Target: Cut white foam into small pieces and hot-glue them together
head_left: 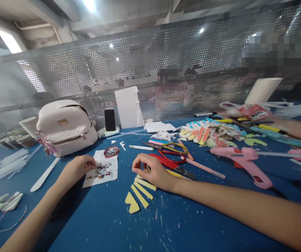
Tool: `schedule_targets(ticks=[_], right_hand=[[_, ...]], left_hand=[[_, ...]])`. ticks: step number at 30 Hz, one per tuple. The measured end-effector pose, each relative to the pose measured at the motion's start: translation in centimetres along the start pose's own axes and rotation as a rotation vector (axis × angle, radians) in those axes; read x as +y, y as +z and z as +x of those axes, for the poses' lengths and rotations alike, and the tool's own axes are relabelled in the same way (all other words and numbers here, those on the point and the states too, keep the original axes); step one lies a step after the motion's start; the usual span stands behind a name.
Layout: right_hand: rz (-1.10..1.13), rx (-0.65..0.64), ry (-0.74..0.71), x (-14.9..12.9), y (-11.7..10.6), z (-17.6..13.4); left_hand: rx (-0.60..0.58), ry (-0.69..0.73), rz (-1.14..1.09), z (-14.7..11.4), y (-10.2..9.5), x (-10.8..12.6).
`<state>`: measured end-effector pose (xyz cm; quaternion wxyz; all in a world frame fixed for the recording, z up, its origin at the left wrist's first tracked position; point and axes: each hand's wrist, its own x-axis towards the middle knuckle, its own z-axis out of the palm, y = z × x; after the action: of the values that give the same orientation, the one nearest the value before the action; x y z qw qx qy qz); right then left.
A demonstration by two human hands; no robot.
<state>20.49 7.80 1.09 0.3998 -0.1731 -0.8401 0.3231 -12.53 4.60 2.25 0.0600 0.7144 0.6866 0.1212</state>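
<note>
Perforated metal screening [87,56] is running along the far side, and we are working at a blue table [92,224] scattered with paper scraps. Our left hand [78,168] is curling its fingers at the left edge of a white sheet [113,175], where dark, shiny flakes [101,171] are lying spread; we cannot tell whether the fingertips are grasping any. At the sheet's far edge a small red-rimmed dish [111,151] is holding similar flakes. Our right hand [152,170] is bending its fingers toward the thumb, right of the sheet; whether they are pinching something small, we cannot tell. Yellow paper strips [139,197] are fanning out on its near side, partly beneath it. Just beyond, scissors [155,146] are lying beside a red-handled tool [167,161]. Farther right, a pink glue gun [247,159] is resting. At far left, a pale backpack [66,131] is standing, with a phone [110,120] propped to its right.
</note>
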Motion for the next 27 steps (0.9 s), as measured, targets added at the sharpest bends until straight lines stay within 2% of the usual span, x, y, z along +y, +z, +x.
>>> schedule_targets(ticks=[6,10,14,19,27], right_hand=[[0.004,0.003,0.005,-0.2,0.0,0.0],[-0.003,0.005,0.008,0.0,0.1,0.0],[-0.006,-0.009,0.007,0.2,0.1,0.0],[0.001,0.002,0.001,0.3,0.1,0.0],[0.011,-0.003,0.004,0.2,0.1,0.0]], left_hand=[[0.017,0.056,0.002,0.1,0.2,-0.2],[0.018,0.166,-0.046,0.2,0.1,1.3],[0.007,0.232,-0.094,0.1,0.9,3.0],[0.01,0.224,-0.114,0.0,1.8,3.9],[0.046,0.18,-0.116,-0.2,1.5,4.0]])
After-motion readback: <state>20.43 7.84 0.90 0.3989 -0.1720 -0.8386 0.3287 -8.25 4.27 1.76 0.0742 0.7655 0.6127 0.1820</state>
